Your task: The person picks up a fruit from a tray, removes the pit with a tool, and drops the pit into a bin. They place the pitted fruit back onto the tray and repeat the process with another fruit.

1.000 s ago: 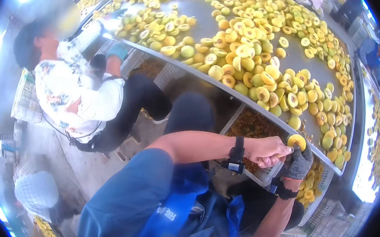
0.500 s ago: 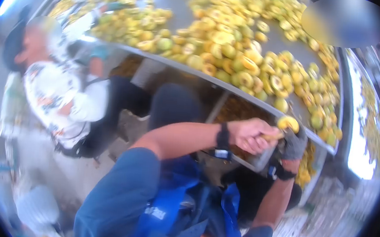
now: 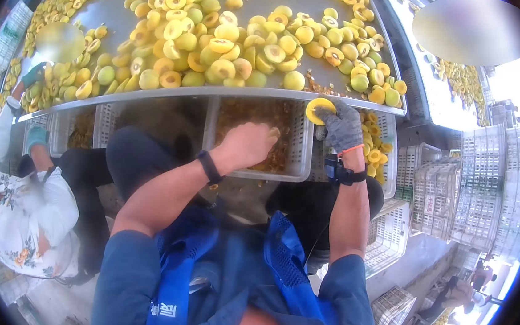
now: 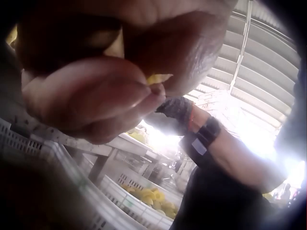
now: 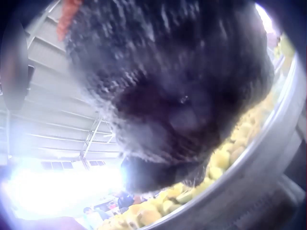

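In the head view my gloved right hand [image 3: 341, 127] pinches a yellow peach half [image 3: 317, 111] by its edge, just in front of the metal table's front rim [image 3: 216, 92]. In the right wrist view the dark glove [image 5: 177, 91] fills much of the picture and hides the fruit. My bare left hand [image 3: 250, 144] hovers over a white crate [image 3: 300, 157] of brown pits and scraps, its fingers curled. A small yellowish piece [image 4: 159, 78] shows between its fingertips in the left wrist view; what it is I cannot tell.
Peach halves [image 3: 222, 69] are heaped over the table. Below its right end sits a crate of yellow halves [image 3: 374, 149]. Stacked white crates [image 3: 481, 176] stand at the right. Another person [image 3: 32, 217] works close by on the left.
The hands were together at the peach half; now the left has drawn away to the left, over the pit crate. The head view has turned, so the table lies more level.
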The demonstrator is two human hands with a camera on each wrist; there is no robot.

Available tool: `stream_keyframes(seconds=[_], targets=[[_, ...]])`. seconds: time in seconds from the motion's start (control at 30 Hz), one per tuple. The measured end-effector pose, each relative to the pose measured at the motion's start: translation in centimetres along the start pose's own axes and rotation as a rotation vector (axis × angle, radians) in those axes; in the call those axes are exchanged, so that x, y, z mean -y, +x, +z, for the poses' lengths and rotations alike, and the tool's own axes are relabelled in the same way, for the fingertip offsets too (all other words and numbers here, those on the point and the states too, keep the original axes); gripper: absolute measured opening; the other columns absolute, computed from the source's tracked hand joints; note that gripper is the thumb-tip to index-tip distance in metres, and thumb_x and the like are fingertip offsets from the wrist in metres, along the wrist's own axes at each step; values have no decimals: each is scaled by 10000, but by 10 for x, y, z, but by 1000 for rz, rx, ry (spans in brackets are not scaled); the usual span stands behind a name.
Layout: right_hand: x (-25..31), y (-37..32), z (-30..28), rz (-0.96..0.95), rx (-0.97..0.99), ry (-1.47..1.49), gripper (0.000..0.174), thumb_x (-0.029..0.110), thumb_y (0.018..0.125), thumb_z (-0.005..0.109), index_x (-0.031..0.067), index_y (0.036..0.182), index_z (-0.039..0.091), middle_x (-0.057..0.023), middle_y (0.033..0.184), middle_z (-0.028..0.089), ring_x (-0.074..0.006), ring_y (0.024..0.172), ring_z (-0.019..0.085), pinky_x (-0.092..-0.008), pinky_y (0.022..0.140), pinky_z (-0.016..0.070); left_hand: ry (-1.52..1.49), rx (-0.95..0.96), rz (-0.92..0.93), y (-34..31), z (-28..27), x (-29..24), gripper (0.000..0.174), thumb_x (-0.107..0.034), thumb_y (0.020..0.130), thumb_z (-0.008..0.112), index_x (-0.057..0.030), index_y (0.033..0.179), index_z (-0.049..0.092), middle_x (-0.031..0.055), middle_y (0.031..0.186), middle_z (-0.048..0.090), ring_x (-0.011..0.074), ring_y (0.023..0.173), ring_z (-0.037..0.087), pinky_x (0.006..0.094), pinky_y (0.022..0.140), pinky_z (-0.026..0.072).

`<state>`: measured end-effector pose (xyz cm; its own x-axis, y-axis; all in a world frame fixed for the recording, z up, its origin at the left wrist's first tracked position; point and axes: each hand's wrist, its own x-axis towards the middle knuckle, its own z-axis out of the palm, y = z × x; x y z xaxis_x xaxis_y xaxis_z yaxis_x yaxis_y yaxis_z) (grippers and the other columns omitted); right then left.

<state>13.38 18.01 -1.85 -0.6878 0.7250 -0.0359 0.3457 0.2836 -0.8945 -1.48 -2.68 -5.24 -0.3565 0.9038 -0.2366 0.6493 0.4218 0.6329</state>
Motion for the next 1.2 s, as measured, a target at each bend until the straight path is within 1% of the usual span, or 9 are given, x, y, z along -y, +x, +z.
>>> stream_keyframes(seconds=[0.2, 0.3, 0.5, 0.8, 0.87, 0.9, 1.0, 1.1, 1.2], targets=[[-21, -1, -81, -123, -231, -907, 349, 290, 891, 764, 92, 1178, 748, -151, 1047, 751, -326, 971, 722, -421, 868, 553, -32, -54, 33, -7, -10, -2, 403, -368, 995, 595, 28, 940, 646, 305, 800, 682, 500, 803, 675, 564, 753, 543], [-5, -10, -99, 129, -318, -1153, 321, 347, 910, 724, 157, 1165, 765, -152, 1108, 726, -364, 1022, 701, -445, 904, 539, -45, -70, 76, -13, -13, -8, 391, -362, 993, 602, 22, 926, 636, 299, 783, 678, 500, 774, 668, 567, 730, 535], [16, 49, -11, -118, -140, -969, 348, 441, 930, 668, 201, 1159, 774, -133, 1121, 738, -362, 1043, 698, -453, 915, 542, -70, -139, 99, -11, -11, -10, 382, -358, 989, 615, 20, 933, 627, 290, 764, 672, 497, 764, 663, 571, 708, 526], [25, 125, 68, 76, 250, -1004, 569, 499, 803, 694, 93, 1200, 736, -185, 1185, 733, -383, 1069, 693, -450, 948, 540, -150, -273, 75, -7, -18, 2, 357, -330, 979, 646, 16, 902, 609, 285, 773, 675, 496, 732, 646, 554, 676, 517], [25, 114, 49, 16, 181, -860, 574, 439, 799, 700, 66, 1235, 716, -201, 1179, 731, -372, 1056, 700, -452, 951, 538, -229, -317, 127, -7, -17, 9, 345, -311, 988, 647, 17, 892, 599, 260, 717, 647, 445, 665, 646, 524, 641, 512], [3, 101, 38, -215, -22, -669, 590, 320, 822, 696, 35, 1337, 661, -195, 1158, 739, -311, 998, 725, -438, 808, 574, -268, -335, 157, -7, -16, 12, 340, -302, 992, 647, 17, 887, 594, 248, 689, 633, 420, 631, 646, 508, 623, 510], [28, 48, 14, 70, 227, 515, 616, 229, 873, 666, 3, 1439, 576, -151, 1151, 733, -227, 927, 725, -352, 645, 562, -589, -306, 274, -8, -19, 10, 322, -268, 1037, 601, 5, 869, 567, 136, 619, 580, 241, 510, 588, 404, 512, 467], [12, 19, 17, -240, 227, 88, 615, 221, 921, 641, -9, 1480, 526, -117, 1178, 711, -182, 887, 713, -272, 587, 528, -970, 40, 22, -21, -41, -11, 312, -247, 1075, 542, -16, 865, 546, 39, 622, 532, 95, 488, 514, 305, 447, 400], [6, -3, 27, -334, 203, -38, 601, 224, 925, 661, -13, 1464, 539, -116, 1222, 699, -183, 902, 703, -276, 627, 535, -1022, 53, 2, -23, -40, -21, 311, -242, 1095, 508, -27, 873, 541, 7, 647, 552, 65, 465, 482, 261, 419, 357]])
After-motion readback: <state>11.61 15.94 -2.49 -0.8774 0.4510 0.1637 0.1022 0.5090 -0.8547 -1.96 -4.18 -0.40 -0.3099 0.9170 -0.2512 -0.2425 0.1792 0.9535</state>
